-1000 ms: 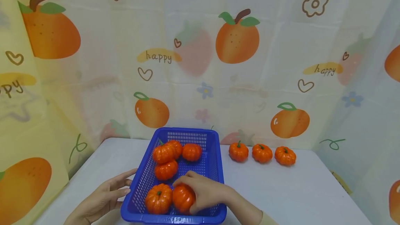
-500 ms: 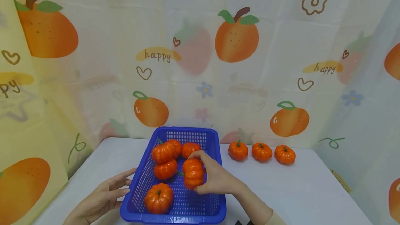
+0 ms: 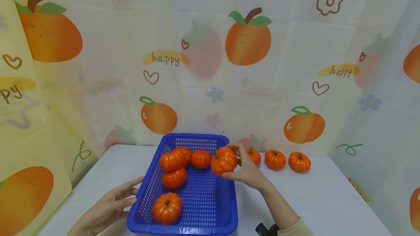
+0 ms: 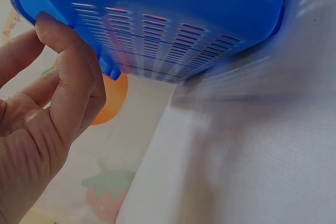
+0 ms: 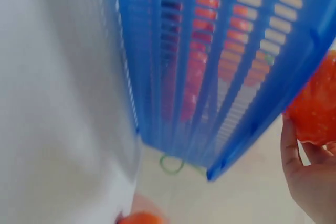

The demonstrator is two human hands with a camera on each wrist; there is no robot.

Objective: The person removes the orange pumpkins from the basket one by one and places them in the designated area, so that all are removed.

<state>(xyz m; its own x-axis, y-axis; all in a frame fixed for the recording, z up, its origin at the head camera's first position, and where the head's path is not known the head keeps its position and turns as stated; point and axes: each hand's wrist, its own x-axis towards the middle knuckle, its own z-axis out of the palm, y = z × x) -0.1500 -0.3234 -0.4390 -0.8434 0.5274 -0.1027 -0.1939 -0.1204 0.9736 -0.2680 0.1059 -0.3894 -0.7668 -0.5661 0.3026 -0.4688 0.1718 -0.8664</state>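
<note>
My right hand holds a small orange pumpkin between thumb and fingers, over the right rim of a blue plastic basket. In the right wrist view that pumpkin shows at the right edge, above the basket's rim. My left hand rests its fingertips against the basket's left side. The left wrist view has a fingertip of this hand right at the rim, the fingers loosely bent. Inside the basket, several pumpkins sit at the back left, and one pumpkin sits at the front left.
On the white table, a row of three pumpkins stands right of the basket; the middle one is in full view, the nearest partly behind my right hand. A printed curtain hangs behind. A black object shows by the right forearm.
My right hand has lifted the pumpkin from the basket's front right and carried it back and right to above the rim. The left hand has stayed at the basket's side.
</note>
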